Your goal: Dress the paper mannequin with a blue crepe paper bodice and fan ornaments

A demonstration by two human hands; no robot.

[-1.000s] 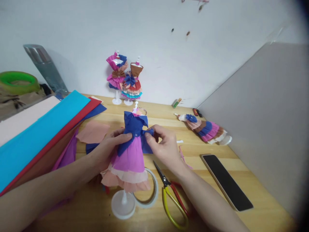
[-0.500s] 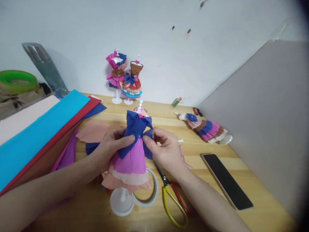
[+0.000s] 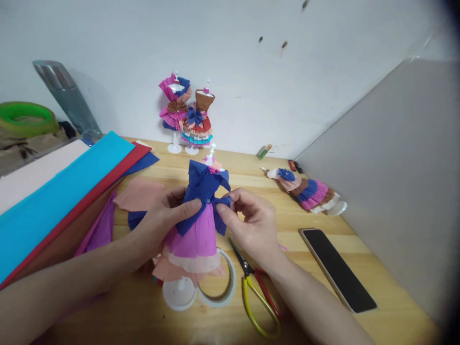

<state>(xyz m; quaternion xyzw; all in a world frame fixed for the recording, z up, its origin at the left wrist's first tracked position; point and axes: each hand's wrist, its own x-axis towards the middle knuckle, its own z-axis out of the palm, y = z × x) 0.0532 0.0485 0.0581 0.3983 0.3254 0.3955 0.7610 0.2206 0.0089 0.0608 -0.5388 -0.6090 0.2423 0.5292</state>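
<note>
Between my hands a small white mannequin on a round base wears a paper dress with a purple skirt and white and peach hem layers. Blue crepe paper wraps its upper part and flares at the waist. My left hand holds the dress at the waist, thumb pressed on the blue paper, its other fingers hidden behind. My right hand pinches the blue paper's right edge between thumb and forefinger. Below the right hand lie open scissors with yellow and red handles, beside a roll of tape.
Stacked coloured paper sheets lie at left, near a bottle and a green ring. Two dressed mannequins stand by the wall. Another dressed mannequin lies at right, above a phone.
My right hand has moved slightly right, drawing the edge of the blue paper outward. The mannequin's top and base have shifted a little upward in view. My left hand keeps its hold.
</note>
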